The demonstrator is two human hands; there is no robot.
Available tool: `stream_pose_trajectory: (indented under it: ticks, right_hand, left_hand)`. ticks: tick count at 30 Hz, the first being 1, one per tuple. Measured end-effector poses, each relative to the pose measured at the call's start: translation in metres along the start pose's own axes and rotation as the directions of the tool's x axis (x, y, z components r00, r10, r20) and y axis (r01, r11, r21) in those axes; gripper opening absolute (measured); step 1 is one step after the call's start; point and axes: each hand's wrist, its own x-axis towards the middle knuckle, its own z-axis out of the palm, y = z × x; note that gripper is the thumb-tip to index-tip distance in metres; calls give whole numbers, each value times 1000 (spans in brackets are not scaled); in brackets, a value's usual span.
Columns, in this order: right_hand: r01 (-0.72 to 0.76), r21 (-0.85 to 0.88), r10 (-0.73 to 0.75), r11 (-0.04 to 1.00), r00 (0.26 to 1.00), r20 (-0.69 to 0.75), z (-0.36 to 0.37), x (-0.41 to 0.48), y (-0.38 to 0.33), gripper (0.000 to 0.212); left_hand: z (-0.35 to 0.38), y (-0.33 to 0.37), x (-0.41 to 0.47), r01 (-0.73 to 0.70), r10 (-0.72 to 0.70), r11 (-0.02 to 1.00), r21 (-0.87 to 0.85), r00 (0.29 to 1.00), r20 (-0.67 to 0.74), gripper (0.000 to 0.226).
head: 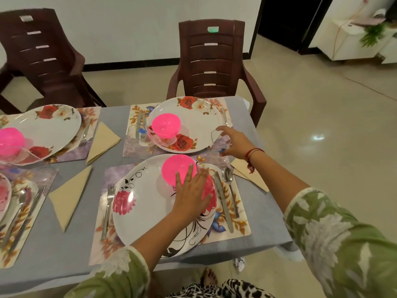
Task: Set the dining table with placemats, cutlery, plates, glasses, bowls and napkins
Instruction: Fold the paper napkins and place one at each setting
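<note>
Nearly laid across the counter (71, 244). On the near plate (146, 211), steadying the pink bowl (174, 168) with flat, straight-fingered left hand (191, 194). At one o'clock, curling right hand (234, 143) round a clear glass (216, 140). Likely placing glasses; next, set it upright above the knife (223, 203).

A home dining room: a cloth-covered table (64, 250) laid with floral plates (193, 123) and placemats (243, 224), brown plastic chairs (211, 61), a tiled floor (322, 125).
</note>
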Motion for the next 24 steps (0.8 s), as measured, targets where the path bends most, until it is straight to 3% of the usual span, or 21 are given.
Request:
stream_pose_trajectory:
  ticks: [7,10,14,17,20,22,24]
  right_hand:
    - [19,10,-20,1000,998,67,-3,4,-2,90]
    - [-18,130,17,991,1000,8,-1,-4,6,102]
    - [-31,267,45,963,998,-47,-2,-13,18,103]
    - [-81,347,135,934,982,-135,-10,-23,22,87]
    - [-147,398,310,905,869,-384,-6,-50,36,51]
    - [-134,378,320,916,814,-485,13,-76,39,28]
    - [-78,328,240,941,839,-489,43,-107,32,20]
  left_hand:
    - [-13,-3,9,61,-61,998,-17,998,4,72]
    - [-12,-1,9,65,-65,997,-29,998,-2,73]
    - [-10,0,9,68,-69,997,-44,998,-9,75]
    - [-9,2,10,61,-65,996,-65,997,-51,74]
    - [-8,4,9,39,-54,992,-124,992,-115,71]
    - [-6,6,7,22,-61,977,-210,982,-181,67]
    - [-6,7,1,-15,-75,950,-311,958,-277,61]
